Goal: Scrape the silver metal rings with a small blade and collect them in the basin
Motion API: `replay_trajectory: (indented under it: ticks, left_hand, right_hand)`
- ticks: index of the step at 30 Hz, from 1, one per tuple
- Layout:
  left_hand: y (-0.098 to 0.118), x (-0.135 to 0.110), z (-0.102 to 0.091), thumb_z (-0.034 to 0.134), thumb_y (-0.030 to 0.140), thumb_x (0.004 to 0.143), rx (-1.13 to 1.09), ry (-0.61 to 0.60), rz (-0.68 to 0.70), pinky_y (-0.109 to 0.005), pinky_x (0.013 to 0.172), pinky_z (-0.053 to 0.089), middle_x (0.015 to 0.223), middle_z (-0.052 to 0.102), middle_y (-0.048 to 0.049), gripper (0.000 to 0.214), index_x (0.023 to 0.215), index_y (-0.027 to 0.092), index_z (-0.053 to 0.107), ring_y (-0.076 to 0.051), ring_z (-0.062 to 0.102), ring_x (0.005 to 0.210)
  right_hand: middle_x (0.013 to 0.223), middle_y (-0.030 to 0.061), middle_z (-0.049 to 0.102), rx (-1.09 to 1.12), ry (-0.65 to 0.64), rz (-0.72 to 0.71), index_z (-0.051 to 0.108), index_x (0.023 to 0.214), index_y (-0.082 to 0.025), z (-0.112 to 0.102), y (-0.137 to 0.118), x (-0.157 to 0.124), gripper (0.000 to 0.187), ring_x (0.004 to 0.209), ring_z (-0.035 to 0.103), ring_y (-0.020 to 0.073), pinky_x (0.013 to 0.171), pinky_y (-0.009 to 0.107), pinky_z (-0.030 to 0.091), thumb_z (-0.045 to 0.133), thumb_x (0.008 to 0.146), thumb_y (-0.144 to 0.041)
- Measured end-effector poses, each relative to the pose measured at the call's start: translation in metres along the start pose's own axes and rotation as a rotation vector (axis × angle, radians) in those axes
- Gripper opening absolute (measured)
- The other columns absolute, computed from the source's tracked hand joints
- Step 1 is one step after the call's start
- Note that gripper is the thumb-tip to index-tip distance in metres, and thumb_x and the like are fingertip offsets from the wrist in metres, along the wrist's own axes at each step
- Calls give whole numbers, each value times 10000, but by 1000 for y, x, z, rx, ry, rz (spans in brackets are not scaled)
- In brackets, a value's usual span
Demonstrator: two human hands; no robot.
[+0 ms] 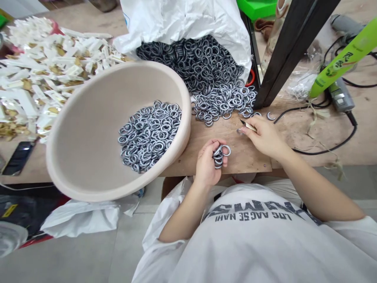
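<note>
My left hand (pixel 207 162) is closed round a small stack of grey metal rings (pixel 220 153), held just above the wooden table's (pixel 235 151) front edge. My right hand (pixel 263 135) rests on the table to the right, fingers pinched on a thin pointed stick (pixel 247 125), with its fingertips touching a single ring on the wood. A loose heap of the same rings (pixel 219 100) lies just beyond both hands, spilling from a white sack (pixel 182 19). A large beige basin (pixel 88 137) to the left holds several more rings (pixel 150 133).
White and gold small packets (pixel 44 74) cover the table's left side. A black phone (pixel 18 157) lies at the left edge. A dark slanted post (pixel 282 51), a green bottle (pixel 341 59), a grey power tool (pixel 340 94) and black cables (pixel 324 149) are at the right.
</note>
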State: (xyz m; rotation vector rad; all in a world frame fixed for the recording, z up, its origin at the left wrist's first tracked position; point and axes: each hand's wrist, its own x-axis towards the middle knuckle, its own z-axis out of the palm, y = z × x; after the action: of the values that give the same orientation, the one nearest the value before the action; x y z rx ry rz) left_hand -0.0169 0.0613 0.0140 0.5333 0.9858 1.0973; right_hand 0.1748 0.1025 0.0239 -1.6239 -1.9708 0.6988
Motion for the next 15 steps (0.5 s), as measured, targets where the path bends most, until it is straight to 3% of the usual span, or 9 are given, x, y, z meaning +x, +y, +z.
replay_trajectory:
  ticks: [3,5,11,15]
  left_hand:
    - [-3,-3,6,687,503,855,28,-68,-57,-174,369,360,645,594,26,346,866,164,617,-68,495,431]
    - [-6,-5,12,691,575,847,35,-165,-126,-176,364,362,646,582,31,420,862,164,602,-60,474,418]
    - [-11,-10,19,767,611,763,27,-306,-266,-177,344,336,613,535,47,494,851,161,584,-53,437,395]
    - [-10,-13,20,824,542,717,-1,-234,-211,-170,335,319,645,526,60,464,853,180,568,-42,404,400]
  right_hand:
    - [789,15,626,575,-159,-29,578,841,-199,0,-12,-12,290,758,588,177,716,308,441,525,984,-445]
    - [757,-4,621,793,-211,-7,566,858,-204,3,-18,-19,294,705,590,159,699,301,460,550,977,-473]
    - [743,-25,550,772,-13,-40,625,852,-201,17,-18,-30,252,625,547,119,646,279,451,613,967,-425]
    - [835,7,608,706,25,-138,686,928,-207,15,-16,-32,251,732,597,142,714,298,469,643,949,-453]
